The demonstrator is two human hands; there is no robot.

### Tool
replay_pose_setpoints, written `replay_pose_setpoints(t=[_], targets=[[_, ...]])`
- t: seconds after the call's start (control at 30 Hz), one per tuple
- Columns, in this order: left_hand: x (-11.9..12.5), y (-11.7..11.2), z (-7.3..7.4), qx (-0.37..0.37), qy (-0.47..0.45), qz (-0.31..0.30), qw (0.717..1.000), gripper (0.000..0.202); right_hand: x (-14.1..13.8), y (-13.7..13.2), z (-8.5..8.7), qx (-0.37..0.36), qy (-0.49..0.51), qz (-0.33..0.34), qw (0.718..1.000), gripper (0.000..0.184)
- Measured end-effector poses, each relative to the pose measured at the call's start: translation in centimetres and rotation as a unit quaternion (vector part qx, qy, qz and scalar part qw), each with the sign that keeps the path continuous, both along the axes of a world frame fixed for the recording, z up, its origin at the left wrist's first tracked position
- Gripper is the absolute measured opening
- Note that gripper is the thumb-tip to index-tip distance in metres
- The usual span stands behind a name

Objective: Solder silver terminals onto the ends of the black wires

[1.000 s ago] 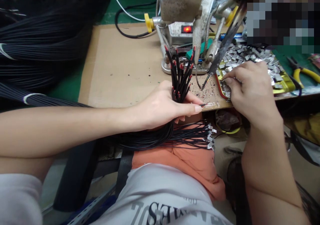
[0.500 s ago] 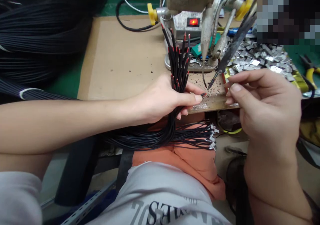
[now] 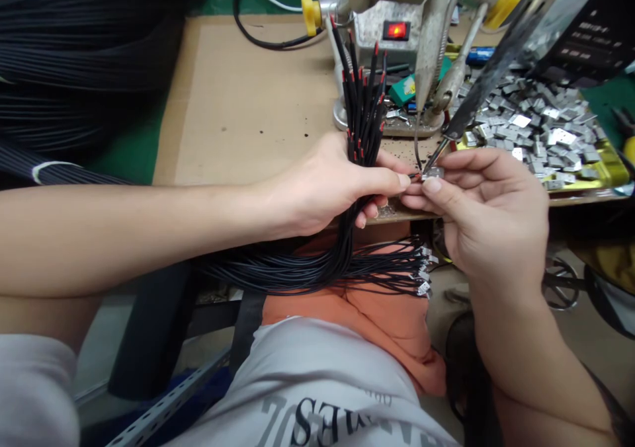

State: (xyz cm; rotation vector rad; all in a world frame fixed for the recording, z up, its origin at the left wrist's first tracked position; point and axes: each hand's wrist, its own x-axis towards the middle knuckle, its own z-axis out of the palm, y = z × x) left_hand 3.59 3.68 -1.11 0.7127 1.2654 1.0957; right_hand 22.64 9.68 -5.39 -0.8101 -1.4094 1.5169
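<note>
My left hand (image 3: 347,176) is closed around a bundle of black cables (image 3: 364,110) whose stripped ends show red wires. Between its thumb and forefinger one cable end points right. My right hand (image 3: 481,202) pinches a small silvery metal connector (image 3: 432,173) against that cable's end. The tip of the soldering iron (image 3: 454,129) comes down at the joint, beside a thin solder feed tube (image 3: 417,146). Whether the tip touches the metal I cannot tell. Across my lap lie the cables' other ends, bearing metal connectors (image 3: 423,275).
Loose metal connectors fill a yellow tray (image 3: 612,162) at the right. Behind my hands stands the soldering machine (image 3: 381,43) with its red switch lit. Cardboard (image 3: 238,90) covers the bench. More black cable bundles (image 3: 84,70) lie at the left.
My right hand has moved left to my left hand, bringing a metal connector against the cable end under the iron tip. The view has shifted slightly.
</note>
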Motion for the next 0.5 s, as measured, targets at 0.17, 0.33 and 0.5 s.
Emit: replay_pose_setpoints(t=[0.17,0.33,0.5], targets=[[-0.01,0.01,-0.15,0.003,-0.003,0.003,1.000,0.010,-0.03,-0.18,-0.02,-0.008,-0.001,0.002,1.000,0.023],[-0.08,0.05,-0.20,0.004,0.004,0.000,1.000,0.010,-0.09,-0.28,-0.17,-0.001,-0.015,-0.011,1.000,0.023],[-0.13,0.21,-0.10,0.004,0.014,0.000,1.000,0.010,-0.02,-0.28,-0.38,0.012,-0.018,-0.013,1.000,0.022]])
